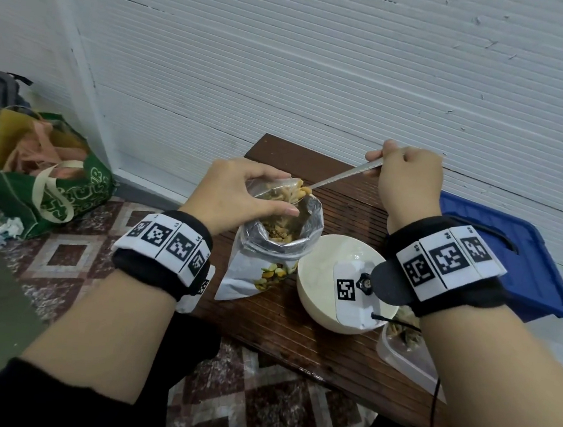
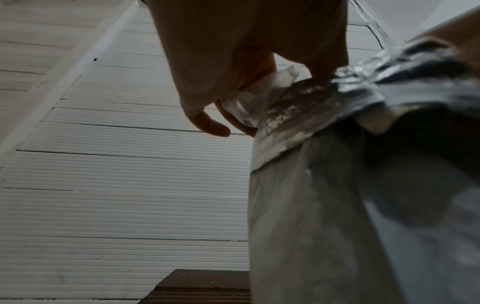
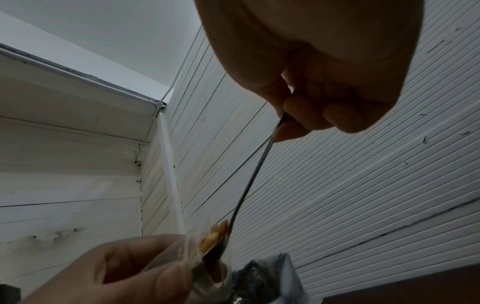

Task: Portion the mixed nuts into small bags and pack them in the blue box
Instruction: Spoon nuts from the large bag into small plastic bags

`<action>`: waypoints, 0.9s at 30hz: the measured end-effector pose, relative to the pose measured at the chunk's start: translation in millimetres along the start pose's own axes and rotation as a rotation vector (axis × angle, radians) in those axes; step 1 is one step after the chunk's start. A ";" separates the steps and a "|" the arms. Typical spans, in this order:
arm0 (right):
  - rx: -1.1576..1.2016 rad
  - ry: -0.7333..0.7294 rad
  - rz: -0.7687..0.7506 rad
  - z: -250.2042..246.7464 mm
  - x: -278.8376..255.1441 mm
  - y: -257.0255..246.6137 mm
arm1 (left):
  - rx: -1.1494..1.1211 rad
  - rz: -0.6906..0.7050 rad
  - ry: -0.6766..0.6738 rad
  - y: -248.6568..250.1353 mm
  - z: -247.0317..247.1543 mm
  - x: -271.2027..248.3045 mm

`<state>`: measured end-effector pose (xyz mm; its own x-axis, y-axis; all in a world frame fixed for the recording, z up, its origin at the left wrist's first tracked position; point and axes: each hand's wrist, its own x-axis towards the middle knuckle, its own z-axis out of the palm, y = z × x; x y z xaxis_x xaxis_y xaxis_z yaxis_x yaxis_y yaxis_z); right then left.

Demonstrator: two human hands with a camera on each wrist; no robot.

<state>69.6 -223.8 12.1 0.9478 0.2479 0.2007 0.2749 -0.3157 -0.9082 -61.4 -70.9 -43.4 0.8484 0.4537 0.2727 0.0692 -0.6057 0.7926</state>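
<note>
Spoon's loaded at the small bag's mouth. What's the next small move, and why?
Probably tip the spoon so its nuts drop into the small bag: the right hand has the bowl at the mouth, which the left hand holds open above the big bag.

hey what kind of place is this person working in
Probably a home floor corner, not a kitchen: a low wooden table stands against a white ribbed wall panel on patterned floor tiles, with a stuffed green shopping bag beside it.
</note>
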 end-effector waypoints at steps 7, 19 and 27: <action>0.058 -0.015 -0.089 4.4 -2.3 -1.3 | 0.026 0.052 0.031 5.5 7.8 0.0; 0.309 -0.006 -0.471 -7.7 -9.5 -2.9 | -0.100 -0.029 0.157 -2.1 0.3 3.2; 0.163 0.146 -0.489 -13.0 -22.8 13.5 | -0.129 -0.005 0.178 -10.3 -10.0 1.3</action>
<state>53.8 -245.6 0.0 0.7315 0.1972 0.6527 0.6720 -0.0465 -0.7391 -66.3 -57.5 -45.7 0.7414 0.5717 0.3513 -0.0038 -0.5199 0.8542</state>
